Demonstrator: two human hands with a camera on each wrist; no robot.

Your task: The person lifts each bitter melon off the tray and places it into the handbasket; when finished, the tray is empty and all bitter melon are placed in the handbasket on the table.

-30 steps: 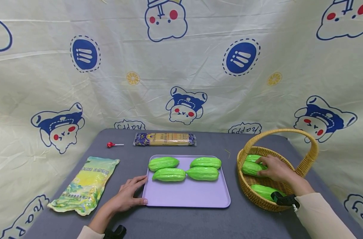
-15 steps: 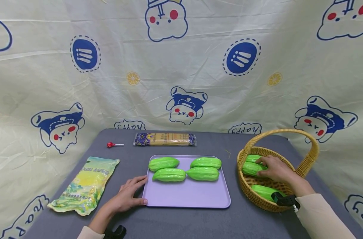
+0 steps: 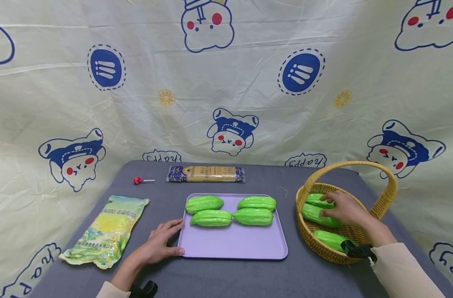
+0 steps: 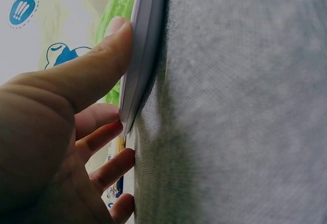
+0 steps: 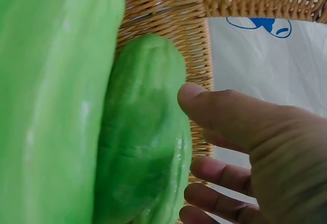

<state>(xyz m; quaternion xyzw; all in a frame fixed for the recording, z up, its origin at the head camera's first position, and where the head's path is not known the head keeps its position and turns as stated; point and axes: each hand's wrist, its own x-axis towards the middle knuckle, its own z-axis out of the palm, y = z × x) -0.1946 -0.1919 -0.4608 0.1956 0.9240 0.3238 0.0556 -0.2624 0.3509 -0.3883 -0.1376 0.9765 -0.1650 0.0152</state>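
My left hand touches the left edge of a lilac tray, thumb and fingertips at its rim; the left wrist view shows the thumb against the tray's side. On the tray lie several glossy, ribbed green gourds, among them one at the front left and one at the front right. My right hand is inside a wicker basket, over a middle gourd and a far gourd. Its fingers are spread and loosely bent, the thumb beside a gourd in the right wrist view.
Another gourd lies at the basket's near side, under the right wrist. The basket's tall handle arches over the forearm's far side. A bag lies left, a lollipop and a noodle packet at the back.
My right hand has shifted slightly right and its fingers have loosened. The middle gourd shows further to the right, with more space between it and the far one. The left hand and tray stay put.
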